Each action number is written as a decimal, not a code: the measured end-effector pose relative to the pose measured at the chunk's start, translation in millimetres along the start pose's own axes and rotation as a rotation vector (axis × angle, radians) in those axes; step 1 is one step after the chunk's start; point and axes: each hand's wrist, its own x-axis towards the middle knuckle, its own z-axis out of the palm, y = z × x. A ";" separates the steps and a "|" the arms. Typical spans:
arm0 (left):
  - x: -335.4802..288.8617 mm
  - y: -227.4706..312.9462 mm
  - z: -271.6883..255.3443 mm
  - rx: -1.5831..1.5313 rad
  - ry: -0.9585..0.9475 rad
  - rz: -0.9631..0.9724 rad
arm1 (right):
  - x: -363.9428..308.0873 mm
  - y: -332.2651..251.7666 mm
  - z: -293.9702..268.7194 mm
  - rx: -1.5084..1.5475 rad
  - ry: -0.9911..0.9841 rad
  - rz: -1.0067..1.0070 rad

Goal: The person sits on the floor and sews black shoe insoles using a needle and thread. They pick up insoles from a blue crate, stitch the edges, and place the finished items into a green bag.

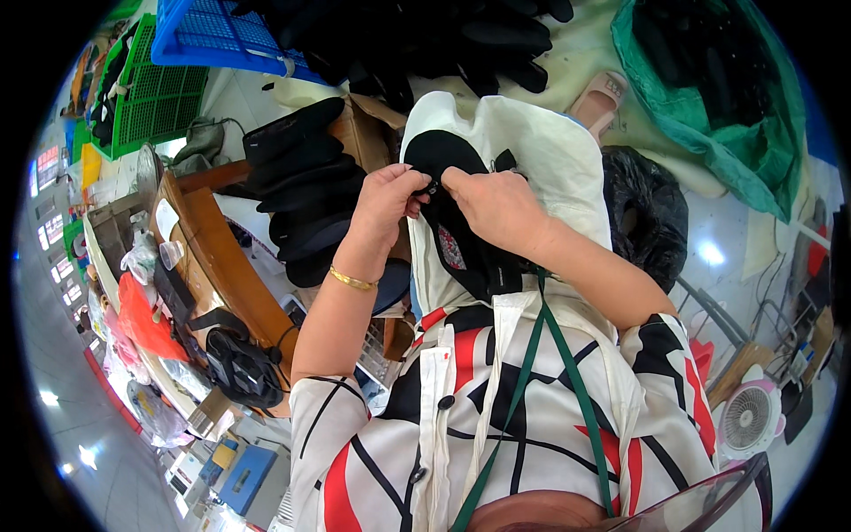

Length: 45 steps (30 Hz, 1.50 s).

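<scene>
A black fabric shoe (pixel 443 151) lies on the white cloth (pixel 554 168) over my lap, its rounded end pointing away from me. A patterned red-and-white patch (pixel 450 246) shows in it. My left hand (pixel 387 197), below a gold bracelet (pixel 353 280), pinches the shoe's edge at its left side. Close beside it, my right hand (pixel 501 213) has its thumb and fingers closed on the black material. The fingers hide the exact spot between them, and I cannot make out any small tool or thread there.
Black shoe pieces (pixel 306 168) are stacked at the left by a cardboard box (pixel 359 133). A wooden table (pixel 235 284) stands farther left. A blue crate (pixel 213 35) is at the far side. To the right are a black plastic bag (pixel 651 213), a green sack (pixel 762 151) and a fan (pixel 749 412).
</scene>
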 end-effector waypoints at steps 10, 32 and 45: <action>-0.1 4.7 0.8 0.006 -0.005 -0.035 | -0.3 -0.2 -2.4 -0.029 -0.014 -0.002; 1.2 1.2 -2.0 -0.023 -0.031 -0.018 | 1.8 3.0 -2.4 0.051 -0.006 -0.013; 3.9 -1.5 -4.9 -0.024 -0.037 -0.008 | 14.6 9.7 -15.0 0.194 -0.144 0.016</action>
